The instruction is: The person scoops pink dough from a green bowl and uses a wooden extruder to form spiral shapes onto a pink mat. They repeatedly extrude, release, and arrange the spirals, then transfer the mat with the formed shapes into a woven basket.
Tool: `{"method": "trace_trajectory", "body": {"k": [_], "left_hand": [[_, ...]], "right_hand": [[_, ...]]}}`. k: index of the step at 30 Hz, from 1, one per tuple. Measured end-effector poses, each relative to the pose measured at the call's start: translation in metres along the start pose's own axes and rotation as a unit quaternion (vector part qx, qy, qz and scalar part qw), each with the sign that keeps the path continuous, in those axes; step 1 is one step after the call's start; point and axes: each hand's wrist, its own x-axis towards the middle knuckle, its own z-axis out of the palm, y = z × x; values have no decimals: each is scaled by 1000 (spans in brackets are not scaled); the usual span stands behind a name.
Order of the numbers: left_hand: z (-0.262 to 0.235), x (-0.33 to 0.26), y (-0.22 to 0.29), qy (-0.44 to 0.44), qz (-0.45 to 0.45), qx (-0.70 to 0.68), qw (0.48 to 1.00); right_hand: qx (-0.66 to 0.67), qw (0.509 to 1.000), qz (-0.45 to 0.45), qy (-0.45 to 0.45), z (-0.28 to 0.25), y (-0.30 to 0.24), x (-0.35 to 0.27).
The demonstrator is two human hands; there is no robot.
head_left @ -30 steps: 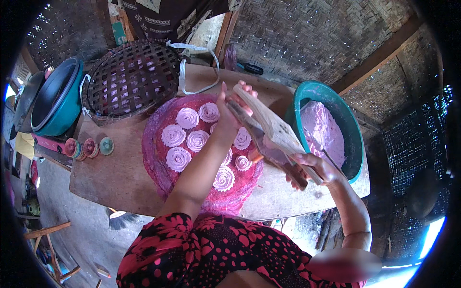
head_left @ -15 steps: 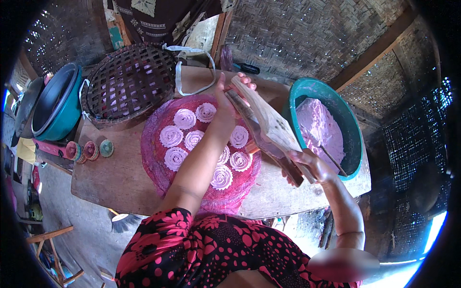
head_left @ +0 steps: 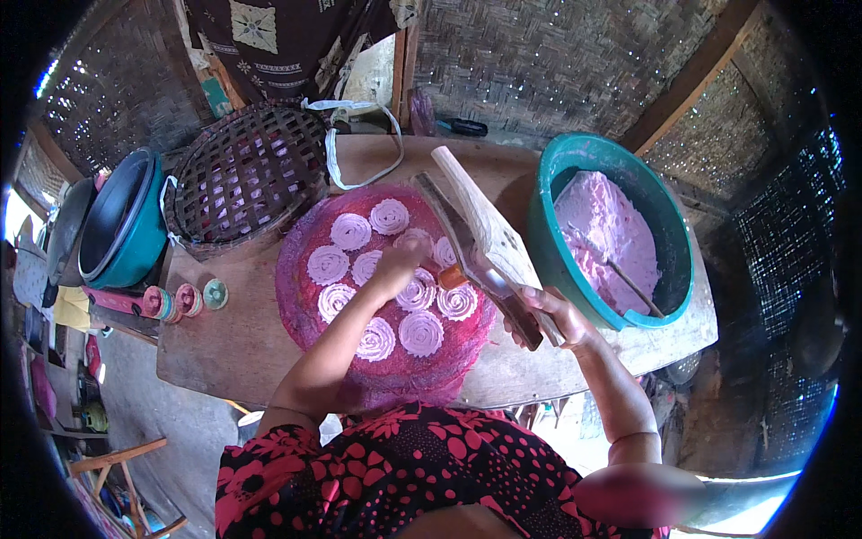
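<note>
Your right hand (head_left: 558, 316) was clamped around the lower end of the pair of wooden boards (head_left: 492, 223), which slanted above the table (head_left: 224, 350) between the round pink mat (head_left: 298, 310) and the green basin (head_left: 575, 286); an orange nozzle (head_left: 451, 277) jutted from their left side, above the pink swirls (head_left: 421, 333); your left hand (head_left: 395, 271), blurred, was over the swirls near the nozzle; whether its fingers were spread or gripping, I could not tell.
</note>
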Motion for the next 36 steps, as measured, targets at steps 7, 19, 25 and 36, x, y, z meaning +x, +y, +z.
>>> {"method": "trace_trajectory", "body": {"k": [7, 19, 25, 36], "left_hand": [[21, -11, -28, 21, 132, 163, 977], [37, -52, 14, 58, 173, 332, 925], [23, -46, 23, 42, 162, 263, 950], [-126, -130, -16, 361, 13, 28, 932]], "right_hand": [[-8, 1000, 13, 5, -3, 17, 3], [3, 989, -89, 116, -8, 52, -47], [-186, 952, -97, 225, 0, 87, -100], [-591, 692, -183, 372, -28, 181, -152]]}}
